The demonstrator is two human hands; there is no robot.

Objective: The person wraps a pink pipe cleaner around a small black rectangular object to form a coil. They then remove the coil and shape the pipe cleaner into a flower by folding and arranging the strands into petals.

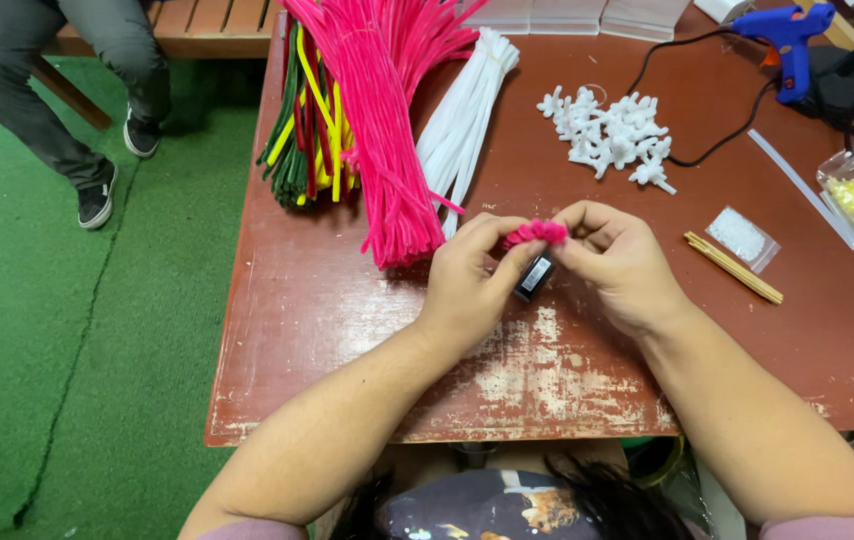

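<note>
So I'm watching both hands working right over the middle of the worn reddish-brown wooden bench (pixel 327 300). The left hand (pixel 467 285) is pinching one end of a small fuzzy hot-pink pipe-cleaner coil (pixel 537 233), and its lower fingers are also clamping a small black cylinder with a pale label (pixel 534 277) that's hanging just under the coil. The right hand (pixel 619 262) is gripping the other end of the coil with its fingertips curled in tight, so both hands are closed on it and meeting in the middle.

Everything else I'm placing off that coil: just behind it, toward the far edge, a big bundle of long hot-pink pipe cleaners (pixel 377 130) is lying with its near tip almost reaching the left hand. Beside that bundle there's a bunch of white pipe cleaners (pixel 467 110) and a mixed green, yellow and red bunch (pixel 302 130). Behind and right of the coil, a pile of small white fuzzy shapes (pixel 612 135) is sitting, a blue glue gun (pixel 792 40) further back. Right of the coil, thin wooden sticks (pixel 732 267) are lying next to a small clear bag (pixel 742 238).
</note>
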